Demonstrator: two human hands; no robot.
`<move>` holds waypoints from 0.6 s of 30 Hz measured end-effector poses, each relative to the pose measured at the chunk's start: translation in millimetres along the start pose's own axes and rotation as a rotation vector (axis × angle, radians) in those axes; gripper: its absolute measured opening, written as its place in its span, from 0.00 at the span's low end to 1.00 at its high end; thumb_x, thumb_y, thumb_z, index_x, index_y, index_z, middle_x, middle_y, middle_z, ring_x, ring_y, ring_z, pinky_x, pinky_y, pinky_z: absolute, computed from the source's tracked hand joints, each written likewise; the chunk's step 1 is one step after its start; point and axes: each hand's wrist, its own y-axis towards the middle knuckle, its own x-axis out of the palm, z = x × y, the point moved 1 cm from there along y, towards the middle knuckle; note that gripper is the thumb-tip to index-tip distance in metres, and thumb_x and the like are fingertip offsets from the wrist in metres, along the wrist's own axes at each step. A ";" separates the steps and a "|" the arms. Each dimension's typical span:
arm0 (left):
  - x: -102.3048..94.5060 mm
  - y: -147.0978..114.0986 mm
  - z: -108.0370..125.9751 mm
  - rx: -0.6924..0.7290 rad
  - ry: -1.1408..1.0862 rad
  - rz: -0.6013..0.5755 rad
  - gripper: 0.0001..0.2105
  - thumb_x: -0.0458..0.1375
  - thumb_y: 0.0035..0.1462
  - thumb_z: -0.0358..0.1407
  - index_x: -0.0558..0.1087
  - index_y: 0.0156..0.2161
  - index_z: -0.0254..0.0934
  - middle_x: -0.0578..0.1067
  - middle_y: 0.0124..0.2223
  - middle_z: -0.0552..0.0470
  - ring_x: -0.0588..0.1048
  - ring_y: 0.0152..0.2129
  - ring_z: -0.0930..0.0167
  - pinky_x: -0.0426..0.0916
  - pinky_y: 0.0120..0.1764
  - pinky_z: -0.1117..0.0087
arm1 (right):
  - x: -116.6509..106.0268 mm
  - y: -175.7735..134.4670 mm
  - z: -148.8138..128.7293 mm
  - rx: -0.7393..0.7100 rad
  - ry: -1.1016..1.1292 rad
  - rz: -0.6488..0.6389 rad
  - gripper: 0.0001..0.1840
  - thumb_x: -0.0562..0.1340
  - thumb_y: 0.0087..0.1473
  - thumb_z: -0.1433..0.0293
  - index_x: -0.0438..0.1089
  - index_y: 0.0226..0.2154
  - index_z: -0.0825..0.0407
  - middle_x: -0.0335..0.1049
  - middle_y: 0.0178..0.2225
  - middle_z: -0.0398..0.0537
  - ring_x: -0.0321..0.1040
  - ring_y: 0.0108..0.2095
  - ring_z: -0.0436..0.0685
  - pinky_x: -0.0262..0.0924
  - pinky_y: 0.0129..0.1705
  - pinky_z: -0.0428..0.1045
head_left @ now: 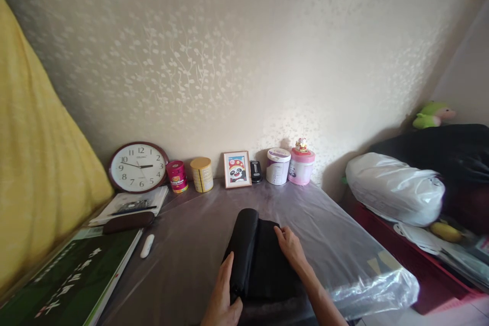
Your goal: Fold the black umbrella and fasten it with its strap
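Observation:
A roll of thin black sheet (244, 244), maybe plastic bags or cloth, lies on the table with its far end pointing toward the wall. A flap of the sheet (272, 270) is unrolled to the right of the roll. My left hand (224, 290) is closed around the near left side of the roll, thumb and fingers on either side of its end. At the flap's far right corner, my right hand (291, 247) pinches the edge, with the forearm along the flap's right side. The undersides of the fingers are hidden.
Plastic film covers the table (183, 265). Along the wall stand a clock (138, 168), tins (201, 174), a framed panda picture (237, 169) and lidded tubs (278, 167). At left lie a green book (72, 275), a brown case (128, 222) and a white stick-like object (147, 246).

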 end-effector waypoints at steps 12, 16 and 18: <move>22.7 -1.2 -7.2 0.090 0.139 0.045 0.42 0.46 0.41 0.20 0.37 0.63 0.39 0.47 0.65 0.43 0.48 0.62 0.67 0.54 0.59 0.62 | -9.9 1.2 -21.1 -0.030 0.272 0.046 0.22 0.48 0.51 0.54 0.64 0.19 0.50 0.65 0.18 0.45 0.64 0.24 0.55 0.55 0.27 0.48; 22.7 -0.4 -7.3 0.114 0.184 0.038 0.41 0.47 0.40 0.20 0.39 0.63 0.32 0.48 0.64 0.39 0.51 0.61 0.66 0.53 0.59 0.64 | -5.6 2.8 -51.0 -0.057 0.413 0.045 0.24 0.49 0.51 0.52 0.68 0.23 0.53 0.68 0.22 0.47 0.65 0.26 0.56 0.56 0.29 0.47; 22.9 0.0 -8.3 0.103 0.217 0.033 0.42 0.47 0.39 0.19 0.40 0.62 0.30 0.48 0.64 0.38 0.52 0.60 0.64 0.54 0.58 0.64 | -0.4 3.7 -62.7 -0.077 0.442 0.041 0.24 0.49 0.51 0.53 0.69 0.26 0.54 0.70 0.24 0.49 0.66 0.28 0.57 0.57 0.30 0.48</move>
